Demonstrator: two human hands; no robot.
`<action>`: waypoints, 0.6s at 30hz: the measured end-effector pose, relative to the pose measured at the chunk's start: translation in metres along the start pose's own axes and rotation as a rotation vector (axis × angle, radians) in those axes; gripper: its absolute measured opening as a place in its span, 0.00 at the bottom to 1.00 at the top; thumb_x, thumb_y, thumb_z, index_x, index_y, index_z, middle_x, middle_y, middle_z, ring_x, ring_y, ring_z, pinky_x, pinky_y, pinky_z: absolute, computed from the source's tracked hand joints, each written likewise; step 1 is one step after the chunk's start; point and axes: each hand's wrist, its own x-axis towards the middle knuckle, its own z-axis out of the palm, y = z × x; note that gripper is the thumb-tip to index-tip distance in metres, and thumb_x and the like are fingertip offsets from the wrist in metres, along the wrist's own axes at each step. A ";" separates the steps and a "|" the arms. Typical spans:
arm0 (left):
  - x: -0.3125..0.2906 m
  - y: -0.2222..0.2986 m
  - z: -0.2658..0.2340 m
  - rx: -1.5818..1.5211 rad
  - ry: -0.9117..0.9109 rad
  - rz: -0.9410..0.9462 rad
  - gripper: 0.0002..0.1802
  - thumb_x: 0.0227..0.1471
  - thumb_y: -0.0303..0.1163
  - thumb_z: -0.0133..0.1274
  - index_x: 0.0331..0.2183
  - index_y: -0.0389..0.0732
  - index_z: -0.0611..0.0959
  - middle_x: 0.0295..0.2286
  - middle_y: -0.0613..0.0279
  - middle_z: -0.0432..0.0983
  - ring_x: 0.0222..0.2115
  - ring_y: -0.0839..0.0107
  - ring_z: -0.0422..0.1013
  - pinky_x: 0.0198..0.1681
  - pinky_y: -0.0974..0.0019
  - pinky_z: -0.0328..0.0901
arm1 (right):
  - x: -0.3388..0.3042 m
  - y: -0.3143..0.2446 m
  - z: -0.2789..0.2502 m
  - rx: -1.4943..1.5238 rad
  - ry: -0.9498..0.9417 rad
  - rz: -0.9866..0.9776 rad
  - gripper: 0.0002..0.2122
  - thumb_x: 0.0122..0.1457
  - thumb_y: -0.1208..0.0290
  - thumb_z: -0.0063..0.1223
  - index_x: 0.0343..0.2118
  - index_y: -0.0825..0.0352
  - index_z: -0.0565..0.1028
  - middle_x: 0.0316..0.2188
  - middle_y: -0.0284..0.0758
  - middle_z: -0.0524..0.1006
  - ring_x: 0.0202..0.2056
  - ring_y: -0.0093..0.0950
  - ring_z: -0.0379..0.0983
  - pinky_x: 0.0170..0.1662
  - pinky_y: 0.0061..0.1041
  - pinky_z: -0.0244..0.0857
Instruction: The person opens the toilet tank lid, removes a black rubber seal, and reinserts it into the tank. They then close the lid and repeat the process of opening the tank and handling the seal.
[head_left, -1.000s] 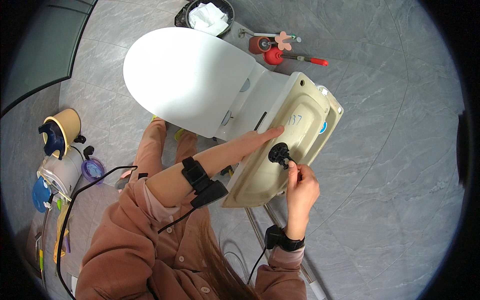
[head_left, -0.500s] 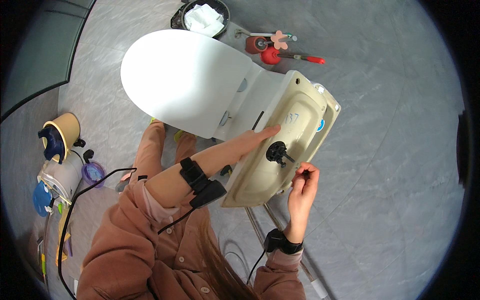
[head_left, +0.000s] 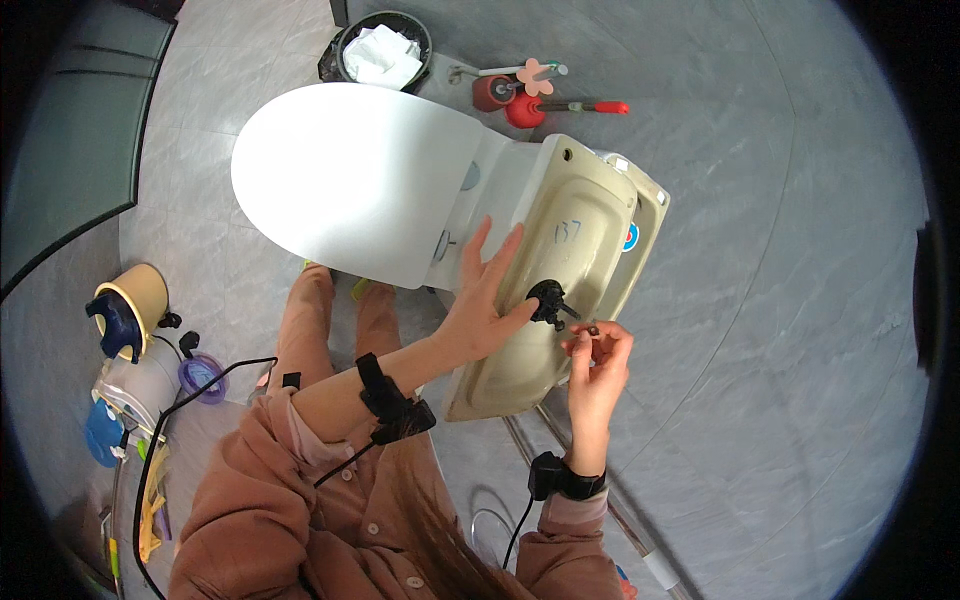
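My right hand (head_left: 596, 352) has thumb and fingertips pinched together on a tiny dark bit, looks like a small nut or washer, can't tell which. It hovers just off the tip of the black fitting (head_left: 548, 300) that sticks up from the tank lid (head_left: 560, 270).

My left hand (head_left: 484, 298) is flat on the lid, fingers spread apart, index fingertip right against the base of that fitting, so it's bracing rather than gripping.

The lid itself is lying underside up, crosswise over the open tank (head_left: 640, 215), the fitting sits a bit toward the near end of it, close to the long edge on my right. The white toilet seat cover (head_left: 340, 180) is down, just beyond the lid's far left edge.

Handling wise: I'd guess the lid is glazed ceramic, so heavy, stiff, slick and chippy if it slides off the tank rim. Best held by its long edges with both hands, or pinned flat by a palm like now. The fitting looks like light plastic, grab it by the wider collar at the base, not the thin stem. The little piece is the fiddly one, easy to drop.

Further out: a bin of white paper (head_left: 385, 50) and red plungers (head_left: 540, 105) on the floor past the toilet, a yellow and blue pot (head_left: 128, 305) off to my left.
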 end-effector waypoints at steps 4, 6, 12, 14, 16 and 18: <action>-0.004 0.006 0.000 0.203 -0.056 0.168 0.30 0.49 0.29 0.58 0.56 0.49 0.73 0.63 0.36 0.30 0.65 0.38 0.34 0.64 0.46 0.43 | 0.002 -0.003 -0.002 -0.087 -0.015 -0.003 0.09 0.62 0.79 0.50 0.45 0.70 0.70 0.32 0.38 0.78 0.30 0.23 0.77 0.35 0.22 0.72; -0.002 0.010 0.002 0.323 -0.052 0.215 0.26 0.48 0.28 0.58 0.51 0.53 0.78 0.63 0.37 0.32 0.61 0.37 0.43 0.62 0.46 0.48 | 0.005 -0.006 -0.004 -0.163 -0.020 -0.019 0.09 0.60 0.80 0.52 0.43 0.69 0.72 0.32 0.39 0.77 0.30 0.24 0.76 0.34 0.24 0.72; -0.005 0.023 0.014 0.382 -0.075 0.104 0.19 0.47 0.29 0.59 0.44 0.54 0.83 0.63 0.36 0.32 0.62 0.34 0.40 0.62 0.45 0.47 | 0.014 -0.015 -0.006 -0.265 -0.054 -0.149 0.10 0.56 0.82 0.55 0.42 0.69 0.77 0.32 0.38 0.75 0.29 0.27 0.74 0.33 0.25 0.70; -0.006 0.026 0.018 0.425 -0.049 0.096 0.19 0.46 0.30 0.60 0.44 0.54 0.84 0.63 0.37 0.33 0.61 0.34 0.43 0.61 0.44 0.49 | 0.016 -0.018 -0.007 -0.258 -0.085 -0.158 0.11 0.56 0.82 0.55 0.42 0.69 0.77 0.32 0.38 0.74 0.29 0.28 0.73 0.34 0.25 0.69; -0.007 0.029 0.021 0.457 -0.035 0.065 0.19 0.45 0.31 0.61 0.43 0.54 0.84 0.63 0.37 0.33 0.60 0.35 0.45 0.60 0.44 0.50 | 0.020 -0.020 -0.008 -0.324 -0.109 -0.275 0.12 0.57 0.82 0.54 0.45 0.69 0.77 0.34 0.37 0.73 0.29 0.26 0.73 0.30 0.23 0.70; -0.007 0.032 0.024 0.504 -0.015 0.050 0.18 0.45 0.31 0.62 0.42 0.55 0.84 0.64 0.38 0.34 0.60 0.36 0.46 0.59 0.44 0.51 | 0.023 -0.020 -0.008 -0.370 -0.129 -0.359 0.12 0.58 0.81 0.53 0.46 0.69 0.77 0.35 0.37 0.73 0.29 0.25 0.73 0.29 0.22 0.70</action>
